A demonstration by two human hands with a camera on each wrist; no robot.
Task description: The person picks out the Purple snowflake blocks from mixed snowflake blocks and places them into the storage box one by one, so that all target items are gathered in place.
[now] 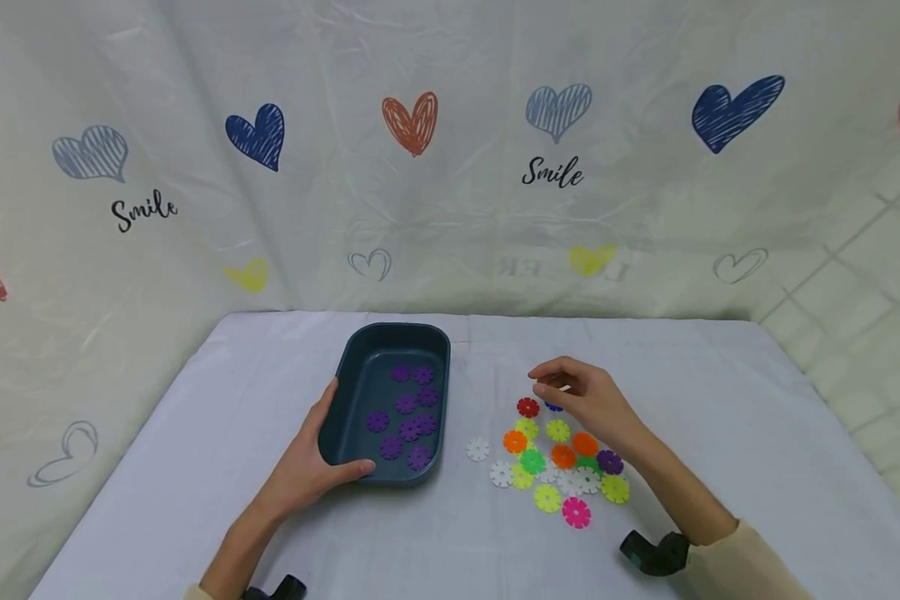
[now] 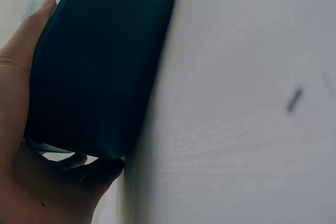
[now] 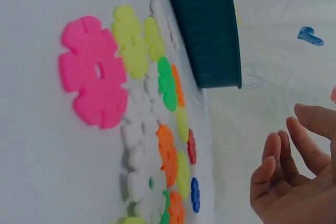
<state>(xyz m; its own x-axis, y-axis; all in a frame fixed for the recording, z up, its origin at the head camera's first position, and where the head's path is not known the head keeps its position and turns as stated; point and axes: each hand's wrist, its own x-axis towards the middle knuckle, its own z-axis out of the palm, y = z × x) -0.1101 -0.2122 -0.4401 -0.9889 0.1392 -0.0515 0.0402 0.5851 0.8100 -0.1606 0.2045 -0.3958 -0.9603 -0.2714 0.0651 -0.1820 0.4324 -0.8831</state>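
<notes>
My left hand [image 1: 300, 475] grips a dark teal plastic tray [image 1: 363, 358] at its near left corner, thumb along the near rim and fingers against the left wall. Several purple flower-shaped plastic discs [image 1: 409, 430] lie inside it. In the left wrist view the tray's outer wall [image 2: 100, 66] rests on the cloth. Over the far edge of a loose spread of discs hovers my right hand [image 1: 588, 404], fingers loosely bent and holding nothing. Under it a blue disc [image 1: 553, 407] is partly hidden, beside a red disc [image 1: 527, 407]. One purple disc [image 1: 610, 462] sits at the spread's right side.
Orange, yellow, green and white discs overlap in the spread, with a pink disc [image 1: 576, 512] nearest me. A lone white disc [image 1: 477, 449] lies between tray and spread. White cloth [image 1: 757, 467] covers the table. A heart-printed curtain [image 1: 465, 208] hangs behind.
</notes>
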